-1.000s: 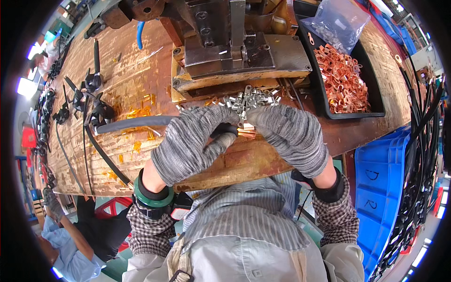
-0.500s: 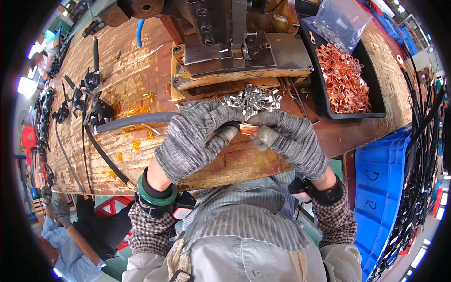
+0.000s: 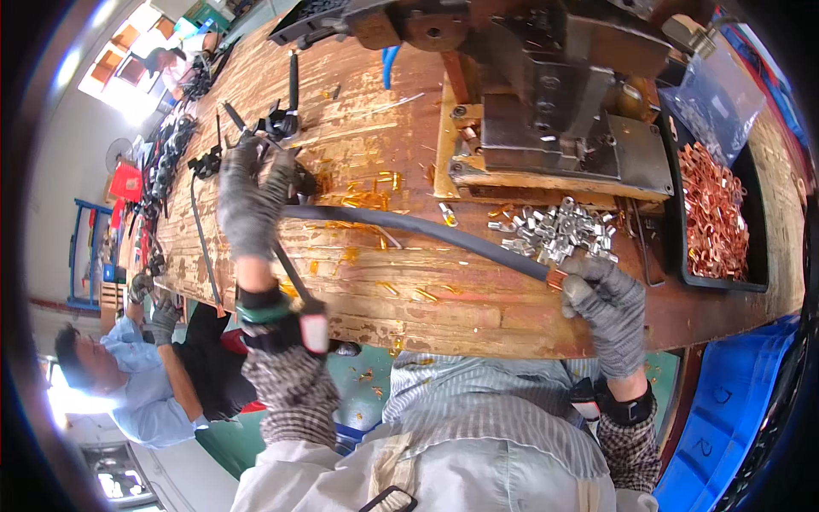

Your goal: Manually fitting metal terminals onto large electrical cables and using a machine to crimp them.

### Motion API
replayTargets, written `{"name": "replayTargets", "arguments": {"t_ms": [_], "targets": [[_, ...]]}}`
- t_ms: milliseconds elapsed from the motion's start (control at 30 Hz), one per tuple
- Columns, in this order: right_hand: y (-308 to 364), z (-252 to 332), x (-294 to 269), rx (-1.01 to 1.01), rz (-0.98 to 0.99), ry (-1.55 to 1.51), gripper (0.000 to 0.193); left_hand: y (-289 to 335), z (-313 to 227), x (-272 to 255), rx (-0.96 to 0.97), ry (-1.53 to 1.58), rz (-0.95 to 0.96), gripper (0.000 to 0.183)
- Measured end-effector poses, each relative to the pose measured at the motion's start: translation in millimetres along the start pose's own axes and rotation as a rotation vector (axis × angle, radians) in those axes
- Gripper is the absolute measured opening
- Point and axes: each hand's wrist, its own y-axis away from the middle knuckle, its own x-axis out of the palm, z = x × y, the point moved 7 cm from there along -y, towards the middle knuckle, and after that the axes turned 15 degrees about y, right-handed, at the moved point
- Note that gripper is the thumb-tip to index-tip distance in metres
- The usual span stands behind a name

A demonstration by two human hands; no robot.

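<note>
My right hand (image 3: 609,311), in a grey knitted glove, pinches the bare copper end (image 3: 555,279) of a thick black cable (image 3: 426,232) between thumb and fingers. The cable runs left across the worn wooden bench and passes behind my left hand (image 3: 250,205). That hand, gloved alike, is smeared by motion beside black molded cable pieces (image 3: 280,124), so its grip is unclear. Just beyond the copper end lies a pile of silver terminal lugs (image 3: 559,230). One silver lug (image 3: 448,214) rests apart from the pile, near the cable.
A heavy metal press (image 3: 554,128) stands on the bench. To its right is a black tray (image 3: 725,282) of copper lugs (image 3: 712,209) with a clear plastic bag (image 3: 718,107). Amber scraps (image 3: 371,196) litter the wood. A blue crate (image 3: 734,401) sits lower right; another person (image 3: 141,375) works at left.
My left hand has left the copper end and moved far left along the cable. My right hand stays at the copper end. The view has turned left, showing more of the bench there.
</note>
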Motion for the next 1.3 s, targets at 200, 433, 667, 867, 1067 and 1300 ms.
{"name": "replayTargets", "arguments": {"t_ms": [200, 433, 667, 867, 1067, 1300], "targets": [[-1.3, 10.2, 2.0, -0.056, 0.006, 0.113, 0.016, -30.5, 93.3, 23.2, -0.623, -0.053, 0.779, 0.045], [-1.5, -2.6, 7.3, -0.088, 0.032, 0.059, 0.020, -29.8, 95.2, 10.6, -0.192, 0.144, 1.021, 0.036], [6.9, -1.8, -3.3, -0.164, 0.038, 0.164, 0.019, 26.8, 101.0, -0.8, -0.677, 0.691, 0.640, 0.031], [5.2, 6.4, -19.4, -0.087, 0.176, -0.065, 0.022, 42.3, 50.3, -34.7, -0.180, 1.129, 0.169, 0.054], [-2.7, 21.1, -19.1, -0.086, 0.226, -0.155, 0.024, 40.0, 49.0, -50.4, -0.092, 1.326, 0.026, 0.064], [-11.6, 39.5, -18.5, -0.177, 0.243, -0.118, 0.028, 37.0, 59.0, -41.8, -0.051, 1.358, 0.035, 0.065]]}}
